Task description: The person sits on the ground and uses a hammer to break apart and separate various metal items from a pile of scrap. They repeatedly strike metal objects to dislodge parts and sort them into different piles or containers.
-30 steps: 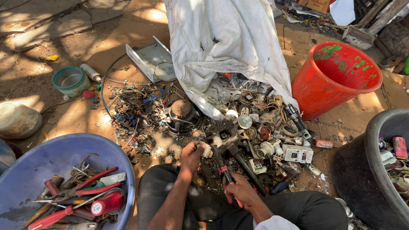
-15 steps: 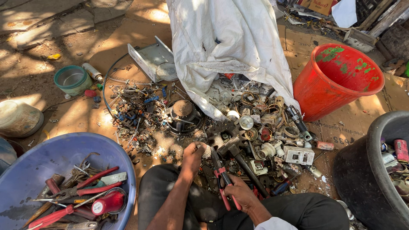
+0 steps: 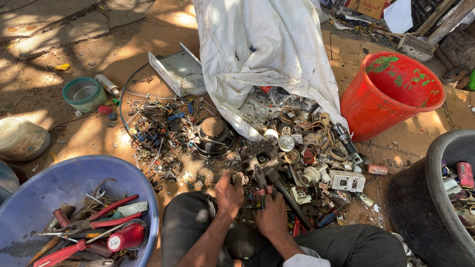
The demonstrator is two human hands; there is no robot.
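Sunlit bare ground and flattened cardboard [image 3: 396,148] lie under us, strewn with scrap; our right hand [image 3: 271,217] is clamped on the red-handled pliers [image 3: 261,184], whose dark nose points up into the heap; our left hand [image 3: 228,190] sits just beside it, fingers curled on a small piece of scrap that we cannot make out. Around both hands spreads the scrap pile [image 3: 297,143] of coils, sockets and metal bits, with a round speaker [image 3: 213,134] just above the left hand; a white sack [image 3: 262,54] spills over the pile's top. To our left stands a blue basin [image 3: 34,198] holding red-handled tools; a small green tub [image 3: 83,93] sits well beyond it. A red bucket [image 3: 391,94] stands to the right, a black tub [image 3: 420,198] near our knee.
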